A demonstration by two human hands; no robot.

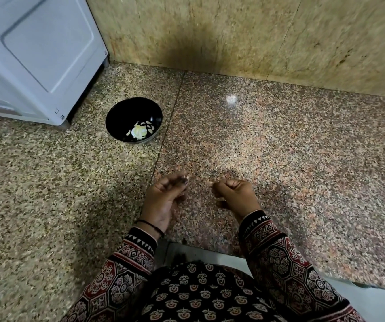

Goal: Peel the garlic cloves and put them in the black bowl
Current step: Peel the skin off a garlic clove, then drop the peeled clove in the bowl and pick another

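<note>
A black bowl (134, 120) stands on the speckled granite counter, left of centre, holding a garlic bulb (138, 132) and several pale cloves. My left hand (163, 198) is near the front edge and pinches a small garlic clove (187, 177) at its fingertips. My right hand (234, 196) is a short gap to the right, fingers curled, pinching a thin scrap of garlic skin (210, 182). Both hands are well in front of and to the right of the bowl.
A white appliance (36, 54) fills the back left corner beside the bowl. A stone wall (256, 36) runs along the back. The counter's front edge (210, 249) lies just under my wrists. A seam crosses the granite counter (303, 147) next to the bowl.
</note>
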